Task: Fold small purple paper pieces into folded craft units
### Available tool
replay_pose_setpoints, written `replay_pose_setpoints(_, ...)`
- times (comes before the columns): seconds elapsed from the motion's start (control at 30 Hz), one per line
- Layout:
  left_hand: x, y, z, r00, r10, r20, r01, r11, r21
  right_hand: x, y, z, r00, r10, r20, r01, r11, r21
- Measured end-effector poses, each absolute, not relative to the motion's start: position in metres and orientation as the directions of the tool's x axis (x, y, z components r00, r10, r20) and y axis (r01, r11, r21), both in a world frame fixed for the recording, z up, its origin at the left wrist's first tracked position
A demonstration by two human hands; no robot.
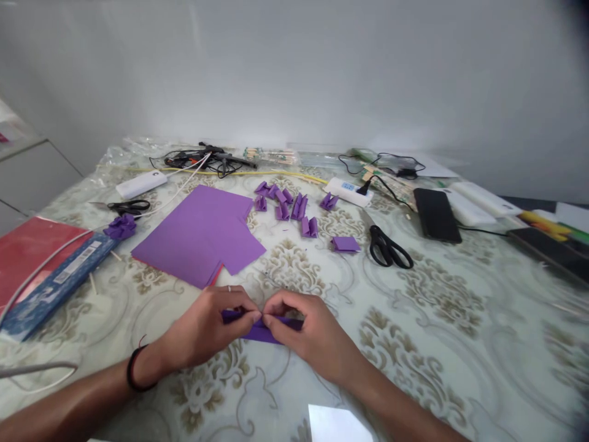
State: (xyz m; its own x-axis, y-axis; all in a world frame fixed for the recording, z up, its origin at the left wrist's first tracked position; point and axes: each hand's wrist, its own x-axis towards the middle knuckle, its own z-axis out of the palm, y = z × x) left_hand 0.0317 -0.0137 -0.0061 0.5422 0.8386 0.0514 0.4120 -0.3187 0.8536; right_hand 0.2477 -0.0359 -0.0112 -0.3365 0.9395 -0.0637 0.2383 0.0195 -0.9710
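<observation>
A strip of folded purple paper (264, 333) lies low in the middle of the table, with both hands at its upper edge. My left hand (216, 319) pinches the fold between thumb and forefinger, and my right hand (306, 328) does the same right beside it, the fingertips nearly meeting. The fingers cover part of the paper. Beyond my left hand lies a stack of purple paper sheets (197, 227) with a red edge showing beneath. Several small folded purple paper pieces (299, 207) are scattered past my hands, and one flatter folded piece (345, 244) lies further right.
Black-handled scissors (389, 247) lie to the right, near a black phone (436, 215) and a white power strip (348, 191). On the left are a second pair of scissors (129, 206), a crumpled purple paper flower (120, 227) and a red and blue packet (50, 264). Tangled black cables (207, 159) lie behind.
</observation>
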Motion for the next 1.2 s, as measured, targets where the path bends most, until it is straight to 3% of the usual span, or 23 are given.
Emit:
replay_pose_setpoints(0.33, 0.033, -0.024, -0.005, 0.589, 0.787, 0.182, 0.347, -0.45, 0.823, 0.246, -0.04, -0.013, -0.356, 0.934, -0.023, 0.176, 0.043, -0.984)
replay_pose_setpoints(0.93, 0.008, 0.001, 0.002, 0.473, 0.877, 0.089, 0.486, -0.344, 0.803, 0.291, -0.017, -0.015, -0.297, 0.955, 0.029, 0.285, 0.118, -0.951)
replay_pose_setpoints(1.03, 0.015, -0.004, -0.002, 0.479, 0.875, 0.068, 0.464, -0.318, 0.827, 0.286, -0.021, -0.01, -0.246, 0.965, 0.091, 0.307, 0.167, -0.937)
replay_pose_setpoints(1.2, 0.032, -0.021, -0.013, 0.565, 0.822, 0.074, 0.377, -0.336, 0.863, 0.264, -0.038, -0.011, -0.327, 0.938, 0.114, 0.364, 0.236, -0.901)
